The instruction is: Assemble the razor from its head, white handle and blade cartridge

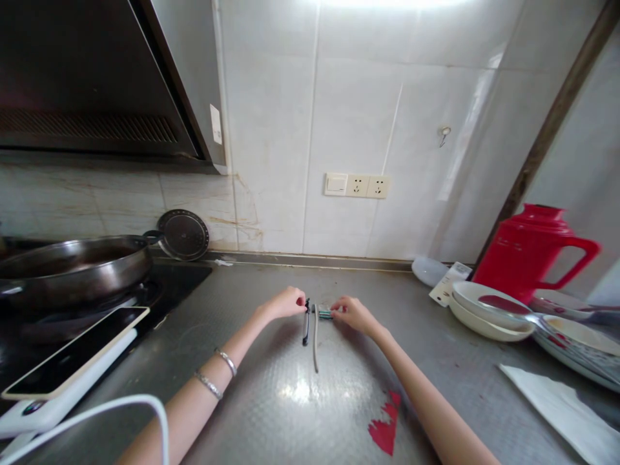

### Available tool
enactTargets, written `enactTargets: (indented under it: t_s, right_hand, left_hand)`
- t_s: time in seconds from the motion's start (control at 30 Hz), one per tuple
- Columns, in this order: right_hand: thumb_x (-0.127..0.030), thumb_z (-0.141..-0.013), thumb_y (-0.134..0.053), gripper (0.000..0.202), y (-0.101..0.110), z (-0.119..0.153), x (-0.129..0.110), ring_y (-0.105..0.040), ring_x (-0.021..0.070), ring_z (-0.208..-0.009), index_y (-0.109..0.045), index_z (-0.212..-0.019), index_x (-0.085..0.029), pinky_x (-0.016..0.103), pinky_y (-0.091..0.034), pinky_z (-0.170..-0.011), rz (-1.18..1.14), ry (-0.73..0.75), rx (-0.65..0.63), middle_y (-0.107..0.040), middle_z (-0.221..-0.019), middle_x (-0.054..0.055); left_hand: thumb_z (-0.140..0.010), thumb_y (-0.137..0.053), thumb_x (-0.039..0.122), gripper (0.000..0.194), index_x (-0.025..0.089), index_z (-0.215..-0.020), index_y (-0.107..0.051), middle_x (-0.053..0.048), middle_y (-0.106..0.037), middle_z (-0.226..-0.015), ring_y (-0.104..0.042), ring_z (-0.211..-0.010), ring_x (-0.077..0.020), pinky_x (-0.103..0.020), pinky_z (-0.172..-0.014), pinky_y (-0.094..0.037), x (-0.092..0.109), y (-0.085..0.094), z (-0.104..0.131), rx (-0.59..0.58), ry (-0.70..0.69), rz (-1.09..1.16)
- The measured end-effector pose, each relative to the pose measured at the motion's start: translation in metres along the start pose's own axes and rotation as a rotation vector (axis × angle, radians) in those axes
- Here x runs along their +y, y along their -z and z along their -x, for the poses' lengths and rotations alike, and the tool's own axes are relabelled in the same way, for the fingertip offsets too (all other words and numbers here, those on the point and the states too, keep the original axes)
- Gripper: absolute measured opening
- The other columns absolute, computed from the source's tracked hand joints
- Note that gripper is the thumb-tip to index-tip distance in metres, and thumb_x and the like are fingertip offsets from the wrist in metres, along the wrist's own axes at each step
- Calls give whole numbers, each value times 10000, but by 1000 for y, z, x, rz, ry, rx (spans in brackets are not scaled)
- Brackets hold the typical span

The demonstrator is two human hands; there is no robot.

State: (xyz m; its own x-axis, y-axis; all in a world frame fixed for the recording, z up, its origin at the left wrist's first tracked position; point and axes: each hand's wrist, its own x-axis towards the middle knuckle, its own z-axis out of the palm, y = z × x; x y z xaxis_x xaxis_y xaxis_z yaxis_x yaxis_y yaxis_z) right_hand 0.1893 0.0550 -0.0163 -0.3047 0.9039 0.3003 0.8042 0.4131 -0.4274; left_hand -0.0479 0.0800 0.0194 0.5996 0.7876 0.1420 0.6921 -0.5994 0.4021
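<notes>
On the metal counter (271, 413), my left hand (290, 301) pinches the upper end of a thin black-and-clear stick (306, 326), which looks like a pen. My right hand (349, 312) has its fingertips closed on a small greenish packet or bundle (325, 314), too small to make out well. Between the two hands a thin grey strip (316, 342) lies lengthwise, its far end beside the greenish bundle. Two silvery bracelets circle my left wrist and forearm.
Left: a steel pan (72, 268) on the stove, a phone (77, 352) and a white cable (121, 400). Right: a red jug (527, 252), stacked bowls (489, 316), plates and a white paper (562, 407). A red scrap (386, 426) lies near the front.
</notes>
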Motion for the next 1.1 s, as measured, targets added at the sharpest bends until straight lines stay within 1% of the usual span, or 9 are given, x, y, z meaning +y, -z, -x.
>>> enactTargets:
  t_s: [0.1, 0.2, 0.37, 0.5, 0.57, 0.67, 0.9, 1.0, 1.1]
  right_hand:
    - [-352, -764, -524, 257, 2, -1, 3, -548, 143, -688, -704, -817, -177, 240, -394, -672, -18, -4, 48, -638, -797, 55]
    - [-339, -776, -502, 270, 4, -3, 8, -551, 150, -697, -706, -798, -163, 246, -397, -681, -40, -7, 98, -645, -790, 63]
    - [-323, -775, -495, 266, 4, -3, 12, -559, 159, -709, -704, -795, -160, 252, -405, -695, -54, -24, 122, -661, -794, 68]
    - [-311, -775, -494, 256, 4, -3, 8, -568, 165, -730, -704, -791, -164, 252, -408, -699, -44, -18, 107, -669, -803, 69]
    - [-307, -774, -496, 252, 5, -3, 7, -572, 164, -728, -705, -791, -167, 250, -409, -692, -40, -21, 109, -673, -803, 67]
    - [-307, -773, -500, 245, 5, -3, 5, -578, 161, -723, -706, -789, -174, 246, -409, -693, -34, -31, 115, -679, -799, 63]
    - [-314, -770, -504, 249, 6, -2, 4, -592, 168, -737, -707, -796, -173, 257, -419, -699, -36, -54, 122, -685, -809, 70]
    - [-318, -766, -508, 250, 11, -4, -3, -599, 173, -712, -712, -797, -176, 262, -426, -675, -66, -68, 134, -694, -790, 67]
    - [-323, -762, -514, 253, 20, -6, -21, -605, 174, -679, -717, -781, -172, 255, -427, -640, -132, -66, 153, -701, -755, 57]
  left_hand:
    - [-684, -545, 308, 198, 169, -728, -679, -46, -677, -720, -574, -617, -139, -214, -555, -366, 4, 1, 3, 9, 76, -39]
    - [-680, -561, 350, 205, 181, -683, -678, -48, -677, -708, -583, -613, -152, -228, -548, -360, 9, -2, 5, 13, 171, -78]
    - [-689, -551, 436, 295, 174, -602, -655, -65, -650, -625, -593, -591, -177, -248, -547, -374, 19, -17, 5, -27, 255, -94]
    - [-712, -509, 492, 364, 165, -640, -651, -103, -648, -639, -618, -651, -222, -268, -556, -396, 24, -29, 3, -4, 331, -134]
    - [-711, -516, 468, 337, 163, -693, -658, -127, -665, -712, -629, -706, -239, -271, -563, -405, 25, -33, 2, 14, 370, -144]
    - [-702, -535, 391, 264, 162, -746, -660, -136, -674, -782, -634, -753, -238, -257, -568, -408, 26, -36, 2, 21, 400, -150]
    - [-659, -543, 299, 176, 150, -674, -635, -95, -642, -653, -606, -645, -202, -246, -527, -372, 24, -37, 1, 20, 404, -103]
    - [-660, -546, 303, 186, 141, -592, -607, -50, -588, -549, -563, -577, -164, -234, -519, -340, 18, -32, -3, 85, 406, -24]
    - [-692, -522, 365, 294, 130, -524, -576, -6, -510, -467, -507, -529, -137, -229, -510, -306, 10, -22, -9, 214, 387, 111]
